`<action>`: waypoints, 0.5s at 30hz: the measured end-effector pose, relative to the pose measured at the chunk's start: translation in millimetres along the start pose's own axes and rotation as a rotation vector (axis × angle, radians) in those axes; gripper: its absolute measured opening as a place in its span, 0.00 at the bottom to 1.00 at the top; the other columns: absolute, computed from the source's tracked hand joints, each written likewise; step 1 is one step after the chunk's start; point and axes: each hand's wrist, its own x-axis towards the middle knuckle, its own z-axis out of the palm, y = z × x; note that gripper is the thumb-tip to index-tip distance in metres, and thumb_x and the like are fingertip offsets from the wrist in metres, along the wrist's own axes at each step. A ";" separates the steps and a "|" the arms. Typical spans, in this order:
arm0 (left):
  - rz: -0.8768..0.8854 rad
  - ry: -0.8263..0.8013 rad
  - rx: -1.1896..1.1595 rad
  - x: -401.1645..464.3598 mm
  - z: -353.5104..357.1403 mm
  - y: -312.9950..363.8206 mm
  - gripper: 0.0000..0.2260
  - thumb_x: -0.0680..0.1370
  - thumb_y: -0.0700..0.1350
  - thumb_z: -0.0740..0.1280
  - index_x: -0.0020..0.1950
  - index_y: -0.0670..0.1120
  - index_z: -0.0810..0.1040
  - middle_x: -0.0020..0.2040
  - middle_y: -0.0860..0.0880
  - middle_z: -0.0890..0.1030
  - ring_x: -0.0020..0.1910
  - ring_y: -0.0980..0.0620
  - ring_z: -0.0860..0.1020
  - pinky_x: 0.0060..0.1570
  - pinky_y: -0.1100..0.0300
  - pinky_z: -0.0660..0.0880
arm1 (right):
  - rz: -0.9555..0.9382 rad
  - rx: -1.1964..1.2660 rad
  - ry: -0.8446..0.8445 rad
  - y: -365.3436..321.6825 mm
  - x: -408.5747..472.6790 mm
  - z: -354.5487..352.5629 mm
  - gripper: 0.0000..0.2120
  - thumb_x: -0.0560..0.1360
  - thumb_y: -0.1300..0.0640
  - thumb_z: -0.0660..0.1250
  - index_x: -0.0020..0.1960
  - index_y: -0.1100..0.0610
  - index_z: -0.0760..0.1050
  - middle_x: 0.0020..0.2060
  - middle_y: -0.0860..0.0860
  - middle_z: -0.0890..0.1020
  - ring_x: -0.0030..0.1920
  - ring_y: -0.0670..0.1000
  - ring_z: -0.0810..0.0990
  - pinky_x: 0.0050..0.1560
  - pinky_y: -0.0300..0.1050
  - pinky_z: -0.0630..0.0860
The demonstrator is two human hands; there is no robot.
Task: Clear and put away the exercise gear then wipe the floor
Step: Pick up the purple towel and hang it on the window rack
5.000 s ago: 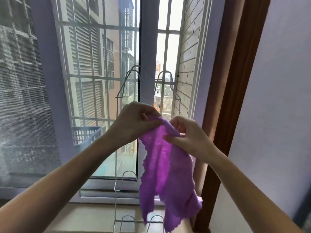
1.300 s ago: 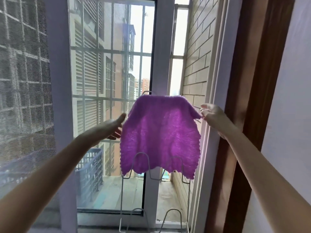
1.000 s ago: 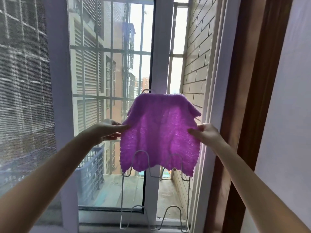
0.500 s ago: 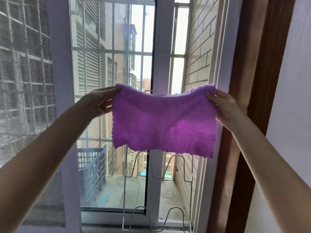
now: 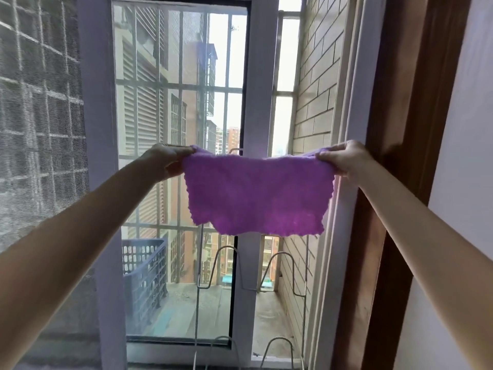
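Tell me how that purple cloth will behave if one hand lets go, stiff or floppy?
Probably floppy: the purple cloth sags between the left hand and right hand even while stretched, so a released corner would likely drop and hang. It looks light, since fingertip pinches hold it. The fuzzy surface suggests it won't slip easily.

A home, an upper-floor flat by the look of it; a sliding window (image 5: 184, 166) with security bars (image 5: 181, 89) faces apartment blocks (image 5: 232, 137); a wire drying rack (image 5: 253, 276) and plastic laundry basket (image 5: 145, 279) stand by the glass.
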 end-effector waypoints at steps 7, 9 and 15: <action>-0.126 -0.061 0.120 -8.8 -13.3 -11.0 0.06 0.77 0.41 0.65 0.41 0.42 0.78 0.27 0.50 0.80 0.23 0.59 0.77 0.26 0.69 0.75 | 0.056 -0.115 -0.093 14.3 -16.6 2.1 0.16 0.70 0.60 0.73 0.55 0.61 0.73 0.43 0.57 0.79 0.37 0.49 0.79 0.25 0.35 0.76; -0.119 -0.052 0.216 -13.0 -19.9 -8.5 0.06 0.77 0.42 0.65 0.43 0.42 0.77 0.31 0.48 0.81 0.26 0.57 0.79 0.28 0.68 0.77 | 0.038 -0.193 -0.086 11.9 -21.6 -1.3 0.13 0.73 0.59 0.71 0.55 0.62 0.74 0.44 0.57 0.80 0.37 0.50 0.79 0.28 0.36 0.78; 0.465 0.127 0.434 -44.3 -27.0 -13.6 0.07 0.79 0.36 0.60 0.57 0.41 0.73 0.45 0.48 0.79 0.43 0.54 0.79 0.42 0.64 0.78 | -0.374 -0.574 0.064 12.9 -59.7 -8.1 0.11 0.76 0.57 0.66 0.57 0.59 0.77 0.49 0.53 0.79 0.47 0.49 0.76 0.37 0.31 0.68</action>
